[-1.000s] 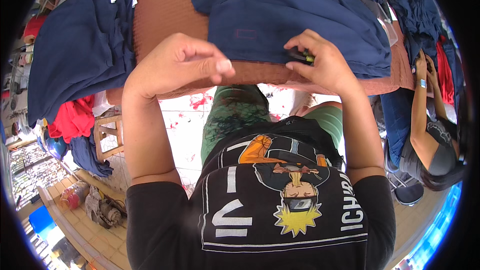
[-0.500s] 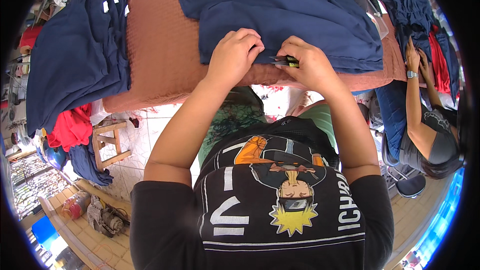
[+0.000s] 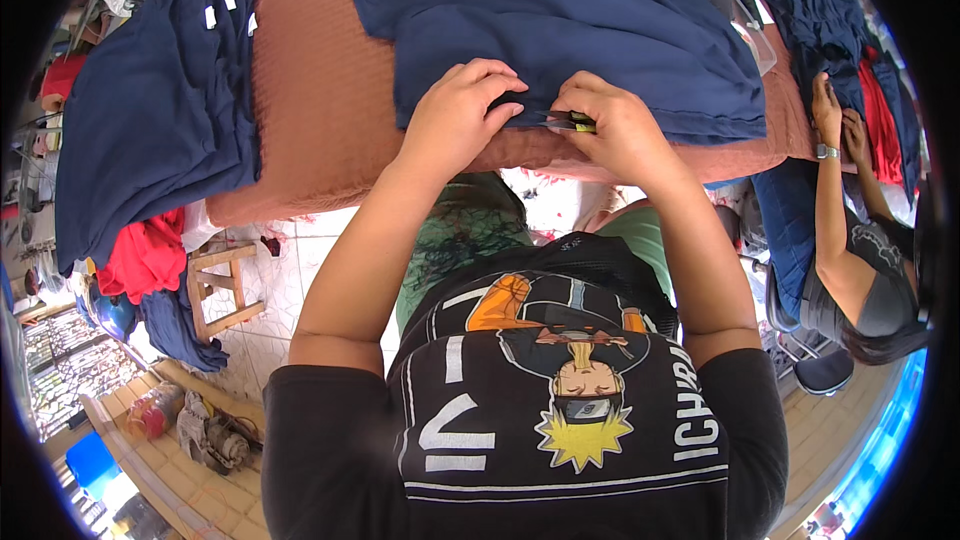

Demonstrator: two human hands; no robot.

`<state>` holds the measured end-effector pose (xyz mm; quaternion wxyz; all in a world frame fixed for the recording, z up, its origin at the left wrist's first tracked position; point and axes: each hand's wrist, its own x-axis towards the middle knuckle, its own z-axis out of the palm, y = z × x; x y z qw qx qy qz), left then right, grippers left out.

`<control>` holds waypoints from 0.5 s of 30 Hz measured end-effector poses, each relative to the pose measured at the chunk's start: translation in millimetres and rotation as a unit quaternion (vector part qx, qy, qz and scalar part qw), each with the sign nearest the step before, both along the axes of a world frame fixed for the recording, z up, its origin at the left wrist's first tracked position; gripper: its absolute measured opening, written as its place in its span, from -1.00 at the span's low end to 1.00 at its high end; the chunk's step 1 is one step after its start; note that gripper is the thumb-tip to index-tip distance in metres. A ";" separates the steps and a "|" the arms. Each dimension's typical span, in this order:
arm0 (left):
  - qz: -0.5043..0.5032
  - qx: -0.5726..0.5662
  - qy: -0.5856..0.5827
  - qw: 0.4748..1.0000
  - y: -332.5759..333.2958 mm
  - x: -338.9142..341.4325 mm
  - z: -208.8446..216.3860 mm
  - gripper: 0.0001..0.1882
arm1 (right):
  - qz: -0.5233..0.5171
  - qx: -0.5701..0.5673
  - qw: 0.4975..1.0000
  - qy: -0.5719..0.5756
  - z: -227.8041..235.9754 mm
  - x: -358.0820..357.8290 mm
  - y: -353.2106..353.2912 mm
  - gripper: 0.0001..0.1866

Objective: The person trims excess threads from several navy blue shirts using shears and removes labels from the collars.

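Note:
A navy blue garment [image 3: 590, 60] lies spread at the near edge of the brown-covered table. My left hand [image 3: 462, 112] rests on its near hem, fingers bent, with a gap between thumb and forefinger and nothing visible between them. Just to the right, my right hand [image 3: 612, 120] grips a small pair of thread snips [image 3: 572, 121] with dark blades and a yellow part. The blades point left along the hem, toward my left fingertips. My palm hides most of the snips' handle.
Folded navy garments [image 3: 165, 100] hang over the table's left side, above red cloth [image 3: 143, 255] and a wooden stool [image 3: 222, 290]. The brown table cover [image 3: 310, 90] shows between the garments. At the right, a co-worker [image 3: 865, 270] handles dark cloth.
My left thumb has moved apart from the forefinger, where they were closer together before. The snips' blades look closer together now. The co-worker's hands have shifted slightly.

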<state>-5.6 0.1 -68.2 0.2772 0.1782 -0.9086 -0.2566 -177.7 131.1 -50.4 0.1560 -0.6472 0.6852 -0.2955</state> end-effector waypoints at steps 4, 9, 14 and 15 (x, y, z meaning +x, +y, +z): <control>-0.008 0.049 -0.037 0.998 -8.9 -1.4 -6.7 -0.84 | -0.006 -0.002 1.000 0.002 -1.1 1.1 1.4 -0.83; -0.190 0.216 -0.027 0.957 -16.2 20.2 36.1 -0.77 | -0.005 -0.049 0.998 -0.028 3.1 -0.9 3.2 -0.80; 0.176 -0.109 0.058 0.977 -4.9 5.7 22.6 -0.48 | 0.010 -0.199 0.979 0.029 59.0 -9.6 -0.8 -0.71; 0.218 -0.077 0.102 0.968 -9.6 6.8 21.6 -0.42 | 0.000 -0.231 0.969 0.092 72.9 -22.1 -0.1 -0.74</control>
